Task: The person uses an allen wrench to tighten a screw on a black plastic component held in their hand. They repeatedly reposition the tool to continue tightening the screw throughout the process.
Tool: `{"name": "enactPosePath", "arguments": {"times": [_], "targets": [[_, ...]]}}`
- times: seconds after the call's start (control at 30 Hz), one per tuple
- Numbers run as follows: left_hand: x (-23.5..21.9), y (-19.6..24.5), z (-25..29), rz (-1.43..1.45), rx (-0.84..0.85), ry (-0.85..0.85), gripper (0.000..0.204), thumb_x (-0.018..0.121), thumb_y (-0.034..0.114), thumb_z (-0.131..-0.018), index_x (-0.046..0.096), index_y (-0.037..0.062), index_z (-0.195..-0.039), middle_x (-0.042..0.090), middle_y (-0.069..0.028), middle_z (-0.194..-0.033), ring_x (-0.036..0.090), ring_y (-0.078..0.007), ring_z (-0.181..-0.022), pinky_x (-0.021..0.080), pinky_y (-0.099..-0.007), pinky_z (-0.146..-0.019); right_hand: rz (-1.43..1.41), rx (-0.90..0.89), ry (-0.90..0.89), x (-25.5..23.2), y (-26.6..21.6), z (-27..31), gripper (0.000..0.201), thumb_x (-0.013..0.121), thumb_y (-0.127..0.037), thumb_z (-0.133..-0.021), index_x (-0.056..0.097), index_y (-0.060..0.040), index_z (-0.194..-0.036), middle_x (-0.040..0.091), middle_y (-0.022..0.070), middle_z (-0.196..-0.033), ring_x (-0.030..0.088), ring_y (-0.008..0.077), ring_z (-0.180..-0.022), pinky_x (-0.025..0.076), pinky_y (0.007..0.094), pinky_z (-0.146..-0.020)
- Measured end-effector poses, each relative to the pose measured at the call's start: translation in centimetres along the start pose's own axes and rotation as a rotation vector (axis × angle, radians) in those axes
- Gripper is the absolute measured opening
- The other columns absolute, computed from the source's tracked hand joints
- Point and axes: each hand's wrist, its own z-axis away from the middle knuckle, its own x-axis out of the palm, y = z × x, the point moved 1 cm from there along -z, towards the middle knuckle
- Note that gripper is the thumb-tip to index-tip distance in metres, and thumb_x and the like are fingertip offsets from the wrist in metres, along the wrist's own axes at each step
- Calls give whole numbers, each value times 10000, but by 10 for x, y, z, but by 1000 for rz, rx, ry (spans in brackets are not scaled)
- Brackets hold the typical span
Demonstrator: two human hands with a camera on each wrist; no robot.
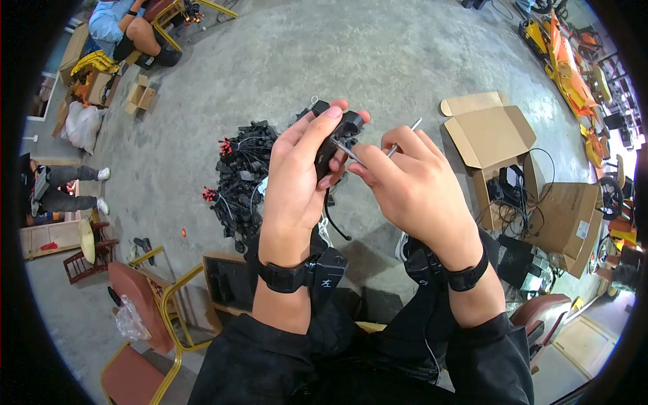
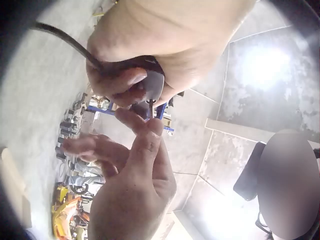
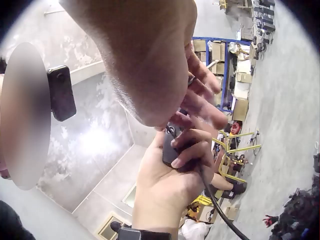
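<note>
In the head view my left hand [image 1: 295,152] grips a black plastic device [image 1: 326,156] with rounded ends, its palm and fingers wrapped round the body. A thin black cable [image 2: 65,37] trails from the device. My right hand [image 1: 415,185] pinches a slim silver metal tool [image 1: 347,151] between thumb and fingers. One end of the tool meets the device's face; another silver length sticks out past the knuckles. The left wrist view shows the tool's narrow shaft [image 2: 151,109] right at the device's end. Much of the device is hidden by the left fingers.
On the floor beyond the left forearm lies a heap of black parts [image 1: 239,179] with red-tipped wires. An open cardboard box [image 1: 489,196] holding black cables stands to the right. Chairs with yellow frames [image 1: 172,310] are at lower left. Other people [image 1: 111,30] are farther off.
</note>
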Motion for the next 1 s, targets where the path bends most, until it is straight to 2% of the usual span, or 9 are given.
{"name": "enactPosePath", "arguments": {"times": [0.23, 0.33, 0.43, 0.53, 0.6, 0.83, 0.9, 0.93, 1.0], "targets": [[1, -1, 1, -13, 15, -62, 292, 579, 223, -938, 588, 6, -1133, 689, -105, -997, 459, -33, -542, 314, -165, -426, -185, 110, -29, 1, 0, 7, 112, 698, -98, -846, 655, -44, -934, 573, 70, -639, 570, 204, -526, 451, 310, -477], [3, -1, 3, 49, 23, -80, 258, 591, 200, -940, 590, 16, -1121, 696, -112, -990, 446, -34, -529, 315, -165, -426, -462, 287, 87, 2, -4, 7, 89, 669, -131, -865, 650, -81, -936, 584, 97, -648, 599, 278, -544, 481, 370, -496], [3, -1, 3, 72, 35, -81, 260, 584, 200, -943, 588, 20, -1131, 693, -111, -1000, 445, -35, -528, 316, -166, -430, -617, 536, -43, -3, -7, 5, 106, 672, -125, -871, 652, -69, -958, 610, 115, -683, 609, 288, -550, 473, 368, -491], [3, -1, 3, 84, 36, -81, 264, 582, 206, -944, 589, 23, -1134, 691, -110, -1007, 444, -34, -527, 314, -165, -430, -474, 403, 45, 1, -3, 4, 123, 695, -121, -843, 662, -65, -947, 607, 81, -684, 606, 260, -596, 476, 347, -528], [3, 0, 3, 83, 31, -83, 267, 582, 210, -944, 589, 24, -1134, 691, -110, -1009, 445, -33, -526, 312, -164, -429, -281, 141, 131, -1, -4, -1, 120, 715, -126, -815, 668, -69, -909, 603, 42, -694, 591, 223, -668, 480, 336, -579], [5, 0, 4, -6, 89, -38, 269, 583, 209, -941, 585, 19, -1131, 690, -113, -1003, 442, -36, -528, 306, -167, -423, -75, -38, 118, -5, -6, -1, 86, 686, -127, -833, 660, -68, -890, 593, 32, -695, 587, 203, -699, 471, 332, -588], [6, -1, 4, -55, 135, -21, 272, 585, 210, -941, 581, 16, -1131, 689, -118, -1000, 443, -37, -530, 305, -168, -423, -568, 450, -74, -4, -9, 2, 68, 640, -104, -864, 647, -52, -906, 592, 77, -685, 602, 239, -688, 474, 349, -598], [5, -1, 3, -13, 150, -34, 274, 587, 209, -939, 575, 15, -1132, 685, -126, -1004, 444, -40, -530, 305, -170, -422, -568, 451, -73, -10, -11, -1, 68, 640, -104, -864, 647, -52, -906, 592, 77, -685, 602, 239, -688, 474, 349, -598], [4, -3, 2, 28, 164, -46, 277, 589, 208, -938, 568, 14, -1134, 681, -134, -1009, 444, -42, -531, 306, -172, -421, -979, 821, -273, -21, -14, -6, 125, 555, -84, -941, 624, -5, -874, 586, 50, -580, 562, 103, -526, 435, 262, -559]]}}
